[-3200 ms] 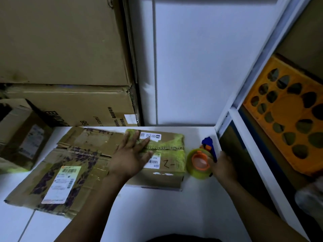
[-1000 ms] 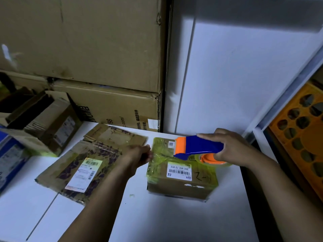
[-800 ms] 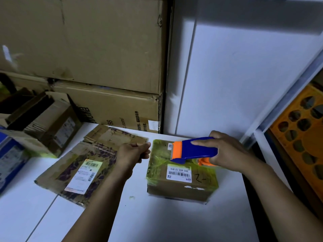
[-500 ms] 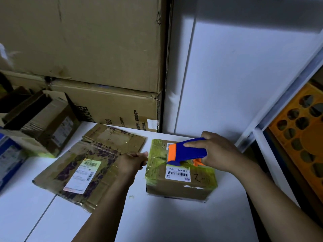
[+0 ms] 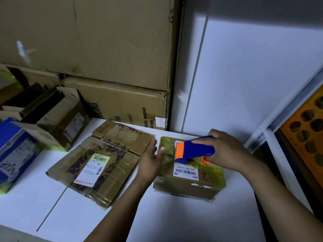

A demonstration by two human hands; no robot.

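A small cardboard box (image 5: 195, 184) wrapped in yellowish tape, with a white barcode label on top, sits on the white table (image 5: 174, 220) near the wall. My right hand (image 5: 227, 151) grips a blue and orange tape dispenser (image 5: 194, 150) and holds it down on the box top. Its orange tape roll shows under my palm. My left hand (image 5: 150, 159) is at the box's left edge with the fingers straight and the thumb touching the taped top.
A flattened cardboard box (image 5: 103, 161) with a shipping label lies left of the small box. Open cartons (image 5: 52, 119) and a blue package (image 5: 15, 151) stand at the far left. Large stacked cartons (image 5: 104, 67) fill the back. An orange perforated crate (image 5: 304, 135) sits right.
My right hand drew the tape dispenser leftward across the box top. My left hand had curled fingers at the box's left edge and has now opened flat against it.
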